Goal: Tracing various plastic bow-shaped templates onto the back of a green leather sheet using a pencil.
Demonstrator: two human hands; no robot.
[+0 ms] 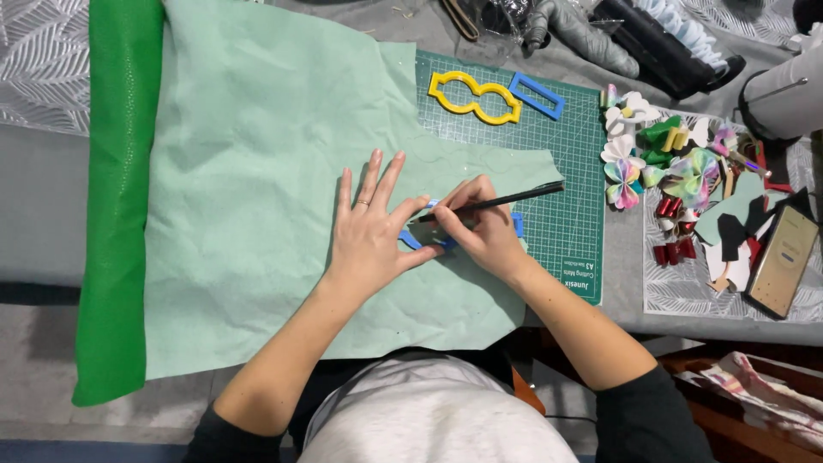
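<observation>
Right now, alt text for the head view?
A person's left hand presses a blue template flat on pale green fabric while the right hand traces it with a black pen. A green cutting mat holds a yellow template.

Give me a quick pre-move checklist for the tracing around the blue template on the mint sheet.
1. Left hand flat on blue template: ok.
2. Right hand grips black pen: ok.
3. Pen tip against the template edge: cannot tell, fingers hide it.
4. Mint sheet flat under the hands: ok, light creases only.
5. Cutting mat under the traced spot: cannot tell, sheet covers it.
6. Yellow template away from the hands: ok.
</observation>
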